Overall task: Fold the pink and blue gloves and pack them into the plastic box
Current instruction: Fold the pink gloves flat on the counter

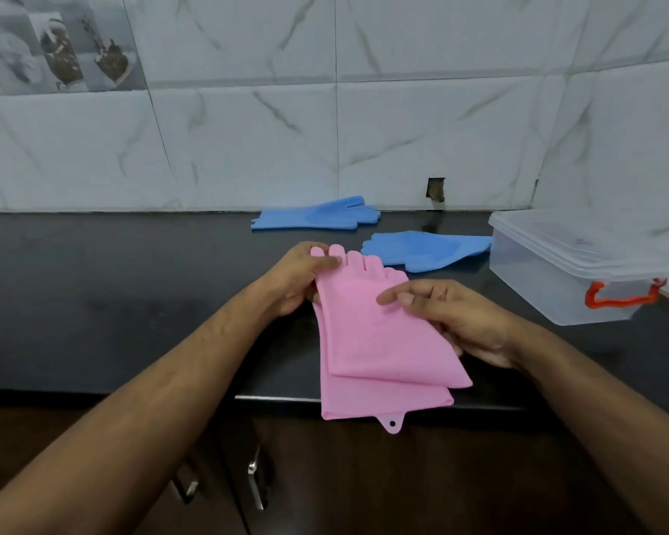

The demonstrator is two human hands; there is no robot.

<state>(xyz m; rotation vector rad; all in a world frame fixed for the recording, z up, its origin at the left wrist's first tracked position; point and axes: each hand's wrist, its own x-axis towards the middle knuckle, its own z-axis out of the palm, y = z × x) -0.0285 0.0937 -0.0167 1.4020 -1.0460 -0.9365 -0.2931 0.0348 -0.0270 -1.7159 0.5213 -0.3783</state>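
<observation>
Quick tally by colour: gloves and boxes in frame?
Pink gloves: 2, stacked, held in both hands
Blue gloves: 2, one near the wall, one beside the box
Clear plastic box: 1, lid on
Total: 5

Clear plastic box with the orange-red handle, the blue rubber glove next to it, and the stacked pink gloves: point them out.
Clear plastic box (549, 279): head view, front wall.
Blue rubber glove (433, 252): head view, palm.
Stacked pink gloves (379, 349): head view, top glove's cuff.
</observation>
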